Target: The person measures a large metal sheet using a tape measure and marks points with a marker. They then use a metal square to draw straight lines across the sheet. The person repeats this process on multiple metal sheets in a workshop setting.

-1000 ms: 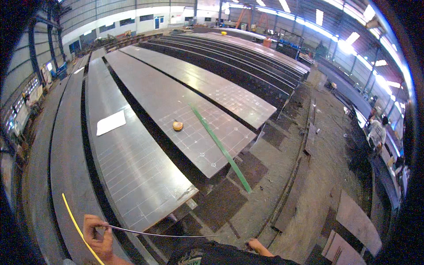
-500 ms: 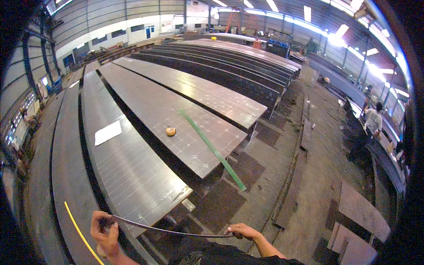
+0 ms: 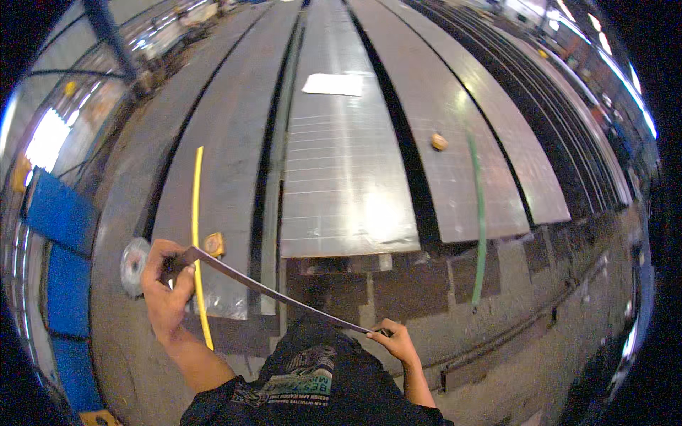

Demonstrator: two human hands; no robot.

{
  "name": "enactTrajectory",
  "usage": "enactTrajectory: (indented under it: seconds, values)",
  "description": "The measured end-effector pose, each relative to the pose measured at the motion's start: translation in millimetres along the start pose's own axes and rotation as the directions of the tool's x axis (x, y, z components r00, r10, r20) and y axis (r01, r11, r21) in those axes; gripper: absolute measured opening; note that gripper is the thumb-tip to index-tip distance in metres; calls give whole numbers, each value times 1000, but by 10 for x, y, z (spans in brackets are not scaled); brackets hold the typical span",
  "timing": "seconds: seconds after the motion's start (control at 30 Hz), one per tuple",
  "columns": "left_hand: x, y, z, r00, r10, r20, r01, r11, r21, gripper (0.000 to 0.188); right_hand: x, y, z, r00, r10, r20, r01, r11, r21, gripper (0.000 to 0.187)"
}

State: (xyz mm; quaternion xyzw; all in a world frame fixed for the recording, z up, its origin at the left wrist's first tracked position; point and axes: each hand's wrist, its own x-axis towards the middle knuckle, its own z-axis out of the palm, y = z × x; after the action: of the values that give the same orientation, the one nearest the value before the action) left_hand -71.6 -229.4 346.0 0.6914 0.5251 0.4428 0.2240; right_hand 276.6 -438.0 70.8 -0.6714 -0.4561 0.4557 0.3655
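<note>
My left hand [image 3: 169, 284] is closed around one end of a long, thin, dark flat strip [image 3: 280, 295]. At its other end, my right hand [image 3: 395, 342] pinches the strip between thumb and fingers. The strip slants down from left to right in front of my body, slightly bowed. Behind my left hand a yellow strip [image 3: 197, 192] lies lengthwise over a steel beam, with a yellow tape measure [image 3: 214, 245] beside it. Straight ahead is a grey steel beam [image 3: 341, 177] marked with crosswise lines; a white sheet [image 3: 332, 84] rests on it.
A green strip [image 3: 478, 220] overhangs the end of the beam to the right, near a second yellow tape measure [image 3: 439, 141]. A round grey reel-like thing [image 3: 134, 266] stands left of my hand. Blue panels [image 3: 67, 284] line the far left. More dark beams [image 3: 540, 106] run along the right.
My view has swung left and down, bringing the near beam ends and blue panels into sight. Both hands still hold the dark strip, now tilted more steeply.
</note>
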Motion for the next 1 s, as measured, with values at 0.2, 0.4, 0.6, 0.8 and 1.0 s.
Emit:
enactTrajectory:
  seconds: [0.2, 0.4, 0.6, 0.8, 1.0]
  values:
    - [-483, -383, -922, 994, 63, -84, -58, 996, 66, 31, 467, -408, 303, 973, -56, 226, 72, 995, -64, 26]
    - [-1336, -834, -2060, 915, 133, -380, -113, 991, 76, 38, 890, -1019, 1012, 871, 18, 491, 75, 983, -169, 44]
    - [-2542, -1219, -3568, 679, 288, -676, -35, 932, 361, 35, 1433, -1532, 2097, 895, 60, 442, 25, 983, -183, 29]
    - [-3814, -1682, -4754, 307, 160, -938, 328, 908, 262, 39, 1473, -2411, 3732, 788, -211, 578, 391, 897, -207, 24]
    - [-4513, -1591, -5269, 127, 219, -967, 420, 872, 252, 33, 1794, -2580, 5329, 689, -234, 686, 552, 782, -288, 29]
